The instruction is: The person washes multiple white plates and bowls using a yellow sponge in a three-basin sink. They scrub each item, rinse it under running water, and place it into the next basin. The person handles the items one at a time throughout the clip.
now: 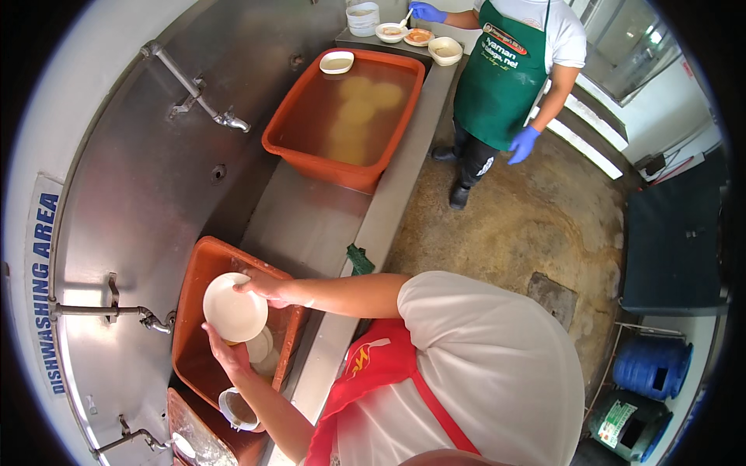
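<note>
A round white plate [235, 306] is held over an orange plastic tub [187, 326] in the steel sink. My right hand [267, 288] grips its edge on the side toward the large tub, thumb on the face. My left hand [228, 352] is at the lower edge, palm toward the plate; a bit of something yellow shows between them. Below, more white plates [259, 345] lie in the tub. Beside my left forearm a clear plastic container [238, 408] sits at the tub's near corner.
A larger orange tub [344, 169] holds cloudy water, submerged plates and a white dish [336, 62]. A green scouring pad [359, 260] lies on the sink's rim. Taps [232, 121] jut from the wall. A gloved co-worker [501, 76] stands by bowls [446, 51] at the far end.
</note>
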Demonstrator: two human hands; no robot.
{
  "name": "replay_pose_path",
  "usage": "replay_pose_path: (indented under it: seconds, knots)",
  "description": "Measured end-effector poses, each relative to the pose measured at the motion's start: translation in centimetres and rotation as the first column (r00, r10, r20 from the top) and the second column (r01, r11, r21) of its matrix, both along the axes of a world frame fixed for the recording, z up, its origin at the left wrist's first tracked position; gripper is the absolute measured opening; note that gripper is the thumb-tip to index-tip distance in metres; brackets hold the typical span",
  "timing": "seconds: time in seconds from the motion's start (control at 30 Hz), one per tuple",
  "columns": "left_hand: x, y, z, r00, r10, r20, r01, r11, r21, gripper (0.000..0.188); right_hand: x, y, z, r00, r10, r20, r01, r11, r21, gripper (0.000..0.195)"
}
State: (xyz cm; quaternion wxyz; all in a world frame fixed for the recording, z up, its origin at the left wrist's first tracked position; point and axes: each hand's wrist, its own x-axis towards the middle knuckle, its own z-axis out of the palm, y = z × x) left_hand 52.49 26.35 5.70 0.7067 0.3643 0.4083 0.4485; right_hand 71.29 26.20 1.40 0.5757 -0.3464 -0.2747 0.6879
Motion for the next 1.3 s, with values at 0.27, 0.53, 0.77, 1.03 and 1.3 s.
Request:
replay_pose_path:
  seconds: [0.27, 0.53, 0.77, 1.03, 1.3]
  knots:
    - [3.4, -3.1, -0.7, 0.919, 0.104, 0.380, -0.188, 0.964, 0.189, 0.060, -1.7, -1.7, 5.6, 0.830, -0.082, 0.552, -0.049, 0.974, 0.219, 0.045]
    - [2.7, -4.5, 2.2, 0.942, -0.040, 0.332, -0.113, 0.896, 0.429, 0.058, -4.0, -1.3, 3.3, 0.799, -0.098, 0.594, -0.186, 0.898, 0.399, 0.039]
    - [-9.0, -6.3, 0.6, 0.709, 0.288, -0.643, -0.068, 0.936, 0.345, 0.039, -9.4, -1.4, -3.3, 0.812, -0.014, 0.583, -0.152, 0.960, 0.235, 0.040]
    - [-36.6, -9.3, -6.0, 0.321, 0.926, 0.199, -0.927, 0.350, -0.134, 0.031, -14.8, 1.7, -8.1, 0.599, 0.624, 0.503, -0.576, 0.771, -0.272, 0.039]
    - [-40.7, -13.2, -5.0, 0.549, 0.748, -0.374, -0.793, 0.607, 0.051, 0.031, -17.5, 8.6, -22.5, 0.008, 0.610, 0.792, -0.423, 0.720, -0.550, 0.054]
